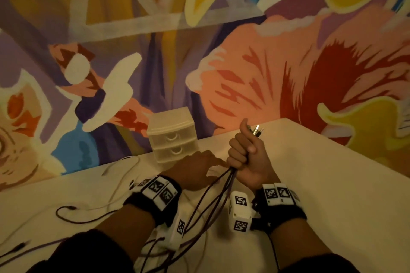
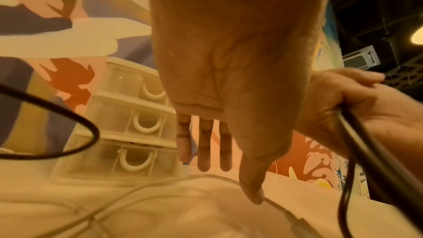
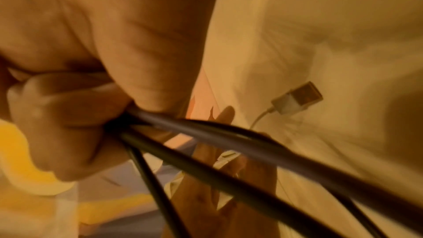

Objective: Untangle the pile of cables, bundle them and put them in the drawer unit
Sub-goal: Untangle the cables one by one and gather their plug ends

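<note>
My right hand (image 1: 244, 150) is raised in a fist over the white table (image 1: 321, 184) and grips several dark cables (image 1: 213, 195); their metal plug ends (image 1: 257, 129) stick out above the thumb. In the right wrist view the dark cables (image 3: 228, 138) fan out downward from the fist. My left hand (image 1: 197, 168) hovers just left of the fist with its fingers straight, holding nothing. In the left wrist view its fingers (image 2: 203, 144) point towards the drawer unit (image 2: 128, 124). The drawer unit (image 1: 172, 135) stands at the back against the wall, all three drawers closed.
Thin white cables (image 1: 124, 175) trail over the table at the left, and one (image 2: 160, 187) runs under my left hand. A white USB plug (image 3: 297, 99) lies on the table. A loose dark cable (image 1: 66, 213) curls at the front left. A painted wall (image 1: 244, 62) rises behind the table.
</note>
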{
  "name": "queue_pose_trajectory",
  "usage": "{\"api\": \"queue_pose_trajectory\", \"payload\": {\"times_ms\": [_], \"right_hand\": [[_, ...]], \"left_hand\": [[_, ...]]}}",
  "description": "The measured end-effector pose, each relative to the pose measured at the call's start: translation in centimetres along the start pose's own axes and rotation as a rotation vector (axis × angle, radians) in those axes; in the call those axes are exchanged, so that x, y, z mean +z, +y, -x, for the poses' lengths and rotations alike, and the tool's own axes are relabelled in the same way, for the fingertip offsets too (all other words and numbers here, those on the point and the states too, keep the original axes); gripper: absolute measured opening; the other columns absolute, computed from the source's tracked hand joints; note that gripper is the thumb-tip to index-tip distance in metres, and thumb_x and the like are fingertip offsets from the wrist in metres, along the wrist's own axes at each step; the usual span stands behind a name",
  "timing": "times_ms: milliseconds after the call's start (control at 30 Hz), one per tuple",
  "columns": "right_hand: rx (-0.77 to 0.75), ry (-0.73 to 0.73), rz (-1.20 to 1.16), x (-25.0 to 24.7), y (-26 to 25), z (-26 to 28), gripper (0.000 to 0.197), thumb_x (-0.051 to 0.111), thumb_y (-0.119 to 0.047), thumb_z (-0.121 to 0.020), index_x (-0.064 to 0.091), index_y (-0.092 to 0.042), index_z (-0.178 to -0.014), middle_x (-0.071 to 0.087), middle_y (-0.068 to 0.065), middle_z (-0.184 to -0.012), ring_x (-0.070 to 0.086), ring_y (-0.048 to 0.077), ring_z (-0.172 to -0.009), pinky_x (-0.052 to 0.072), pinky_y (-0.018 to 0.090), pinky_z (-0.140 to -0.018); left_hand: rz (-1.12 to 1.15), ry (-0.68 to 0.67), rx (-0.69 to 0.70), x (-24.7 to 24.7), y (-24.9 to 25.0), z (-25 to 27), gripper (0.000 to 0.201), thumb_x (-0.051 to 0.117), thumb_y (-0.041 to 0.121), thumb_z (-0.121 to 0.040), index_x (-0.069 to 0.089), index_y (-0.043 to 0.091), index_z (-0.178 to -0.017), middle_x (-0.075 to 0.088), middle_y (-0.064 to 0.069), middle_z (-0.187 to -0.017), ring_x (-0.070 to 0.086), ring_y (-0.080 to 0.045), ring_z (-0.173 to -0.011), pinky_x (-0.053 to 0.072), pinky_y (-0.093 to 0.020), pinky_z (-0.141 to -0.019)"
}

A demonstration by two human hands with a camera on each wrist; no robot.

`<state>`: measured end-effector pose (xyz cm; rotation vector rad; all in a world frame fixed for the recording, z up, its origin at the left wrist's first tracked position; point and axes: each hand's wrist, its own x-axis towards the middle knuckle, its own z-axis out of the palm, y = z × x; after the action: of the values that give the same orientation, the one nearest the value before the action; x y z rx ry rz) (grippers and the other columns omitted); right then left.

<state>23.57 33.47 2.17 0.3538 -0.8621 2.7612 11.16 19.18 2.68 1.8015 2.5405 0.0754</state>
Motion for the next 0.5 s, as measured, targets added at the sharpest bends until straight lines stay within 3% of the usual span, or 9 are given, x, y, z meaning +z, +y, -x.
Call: {"api": "queue_pose_trajectory", "payload": {"times_ms": [133, 233, 333, 433, 500], "right_hand": [[-0.010, -0.010, -0.023, 0.1, 0.0, 0.0, 0.076, 0.038, -0.055, -0.112, 0.042, -0.020, -0.045, 0.014, -0.004, -0.050, 0.011, 0.010, -0.039, 0.015, 0.024, -0.035], [-0.017, 0.007, -0.032, 0.3, 0.0, 0.1, 0.075, 0.037, -0.058, -0.112, 0.042, -0.020, -0.047, 0.018, -0.005, -0.048, 0.010, 0.010, -0.039, 0.010, 0.024, -0.037], [-0.043, 0.055, -0.027, 0.3, -0.1, 0.1, 0.072, 0.039, -0.060, -0.110, 0.044, -0.020, -0.050, 0.022, -0.006, -0.045, 0.008, 0.009, -0.039, 0.009, 0.025, -0.038], [-0.066, 0.113, -0.008, 0.4, 0.2, -0.2, 0.063, 0.046, -0.059, -0.107, 0.048, -0.020, -0.057, 0.015, -0.006, -0.048, 0.006, 0.010, -0.039, 0.009, 0.025, -0.037], [-0.066, 0.189, 0.059, 0.7, 1.3, -0.7, 0.056, 0.054, -0.059, -0.104, 0.057, -0.019, -0.064, 0.014, -0.006, -0.048, 0.007, 0.010, -0.038, 0.010, 0.025, -0.037]], "left_hand": [[-0.083, 0.023, -0.061, 0.6, 0.1, -1.4, 0.023, 0.063, 0.049, -0.102, 0.072, 0.038, -0.120, 0.066, 0.004, -0.126, 0.063, -0.021, -0.117, 0.048, -0.037, -0.097], [-0.024, 0.112, -0.123, 0.0, -0.5, -0.6, 0.013, 0.069, 0.044, -0.100, 0.076, 0.040, -0.109, 0.073, 0.014, -0.115, 0.065, -0.009, -0.107, 0.051, -0.033, -0.099], [0.212, 0.389, -0.217, -1.6, -2.2, 1.2, 0.006, 0.075, 0.036, -0.096, 0.074, 0.038, -0.091, 0.074, 0.017, -0.094, 0.067, -0.001, -0.090, 0.057, -0.036, -0.091], [0.449, 0.745, -0.318, -4.2, -3.7, 4.6, 0.009, 0.074, 0.030, -0.098, 0.069, 0.036, -0.095, 0.076, 0.012, -0.088, 0.073, -0.006, -0.081, 0.061, -0.037, -0.081], [0.567, 0.959, -0.351, -5.6, -3.5, 7.3, 0.009, 0.073, 0.039, -0.099, 0.065, 0.037, -0.101, 0.077, 0.012, -0.088, 0.075, -0.008, -0.080, 0.065, -0.042, -0.078]]}}
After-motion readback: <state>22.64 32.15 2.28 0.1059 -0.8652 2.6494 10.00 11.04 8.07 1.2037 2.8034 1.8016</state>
